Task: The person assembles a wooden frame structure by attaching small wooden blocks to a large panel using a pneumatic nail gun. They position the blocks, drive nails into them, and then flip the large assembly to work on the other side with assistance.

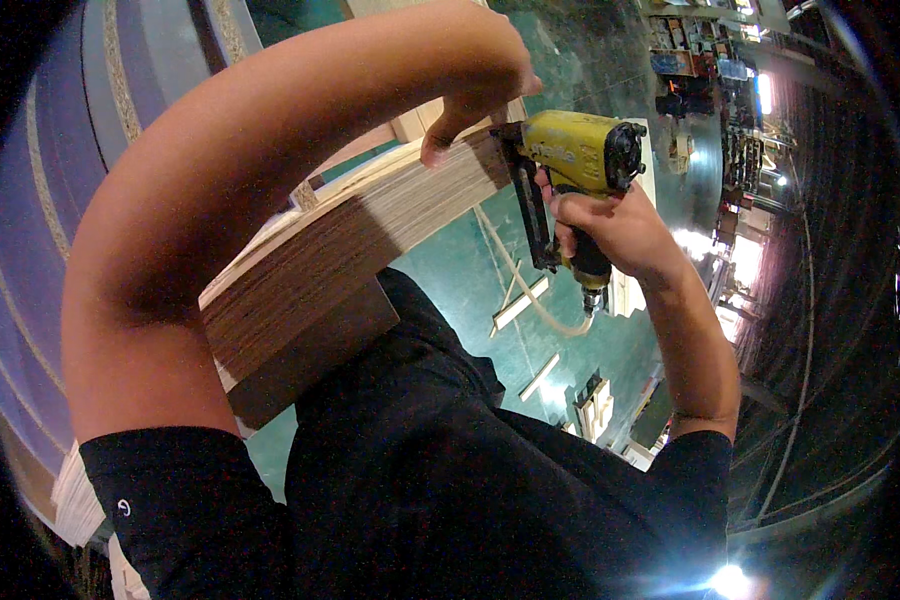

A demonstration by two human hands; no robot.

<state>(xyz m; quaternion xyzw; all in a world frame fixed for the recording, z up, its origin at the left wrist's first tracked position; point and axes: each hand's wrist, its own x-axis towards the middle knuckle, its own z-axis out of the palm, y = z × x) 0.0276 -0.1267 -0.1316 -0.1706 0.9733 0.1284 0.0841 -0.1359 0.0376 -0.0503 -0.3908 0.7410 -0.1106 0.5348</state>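
Observation:
My right hand (610, 225) is wrapped round the black grip of a yellow and black pneumatic nail gun (575, 150). The gun's nose touches, or nearly touches, the end of a wood-grain board (350, 240), and a pale air hose (540, 310) hangs from its handle. My left arm arches over the work from the left. With the thumb on the near side and the fingers reaching past the far side, my left hand (480, 85) grips a pale wooden frame (410, 125) along that board, close to the gun's nose. Its fingers are partly hidden.
Stacked panels (100, 120) with pale chipboard edges fill the left side. A darker brown board (320, 355) juts toward my body below the wood-grain one. Pale wood strips (518, 305) lie on the green floor (460, 280). Cluttered shelves (675, 65) stand beyond, at right.

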